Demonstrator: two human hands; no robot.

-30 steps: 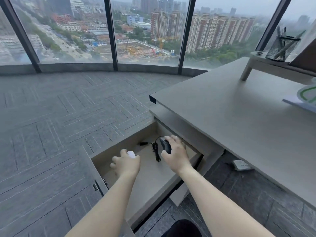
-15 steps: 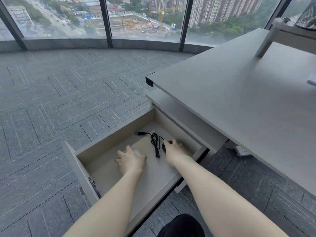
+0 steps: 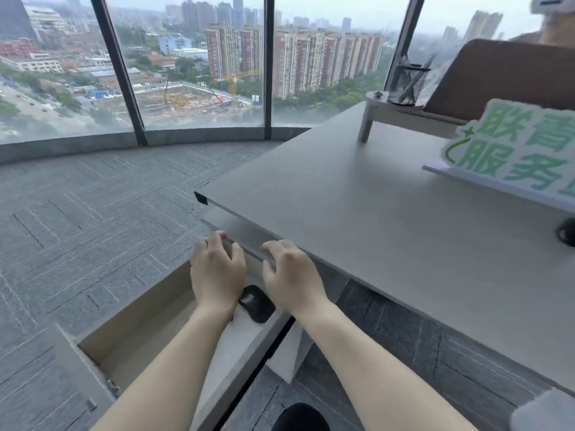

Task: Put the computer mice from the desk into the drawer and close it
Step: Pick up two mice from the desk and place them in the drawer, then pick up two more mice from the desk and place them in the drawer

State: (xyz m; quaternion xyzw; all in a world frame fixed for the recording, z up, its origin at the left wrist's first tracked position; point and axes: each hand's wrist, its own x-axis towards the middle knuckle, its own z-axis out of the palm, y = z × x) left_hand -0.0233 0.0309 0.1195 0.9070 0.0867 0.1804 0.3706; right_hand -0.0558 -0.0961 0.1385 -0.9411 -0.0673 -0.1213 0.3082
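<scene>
The drawer (image 3: 133, 318) stands pulled out below the grey desk (image 3: 357, 219). A black mouse (image 3: 256, 303) lies inside it, between my two wrists. My left hand (image 3: 217, 269) hovers above the drawer with its fingers spread and holds nothing. My right hand (image 3: 292, 275) is raised beside it, fingers apart and empty, near the desk's front edge. The white mouse is hidden, likely under my left hand or arm. Another dark rounded object (image 3: 566, 233), possibly a mouse, sits on the desk at the far right edge, cut off by the frame.
A green-lettered sign (image 3: 510, 154) stands on the desk at the right. Behind it a small riser (image 3: 392, 112) carries a mesh pen cup (image 3: 406, 85). Grey carpet (image 3: 77, 219) spreads to the left, up to tall windows. The drawer front (image 3: 77, 384) juts toward me.
Both hands let go of the mice in the drawer and rose toward the desk edge. The view tilted up, which brought the sign and the desk's far right into sight.
</scene>
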